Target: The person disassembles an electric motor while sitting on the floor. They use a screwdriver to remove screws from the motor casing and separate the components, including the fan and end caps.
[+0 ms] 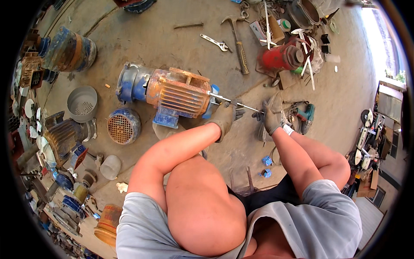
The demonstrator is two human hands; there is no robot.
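Note:
A rusty orange and blue electric motor [183, 93] lies on its side on the floor in front of me. A long thin metal rod [248, 106], thicker and shiny at the motor end, runs from the motor's right end toward my right. My left hand [226, 117], in a grey-brown work glove, is closed about the rod close to the motor; part of its grip is hidden. Farther right, my gloved right hand [272, 115] grips the rod's outer end. Blue plastic [208, 108] shows at the motor's right end, partly behind the left hand.
Beyond the motor lie a hammer [239, 47], an adjustable wrench [214, 42] and a red jack [276, 58]. A green power drill [306, 117] lies right of my right hand. Leftward are a round fan cover [123, 126], a grey perforated bowl [82, 103] and several motor parts.

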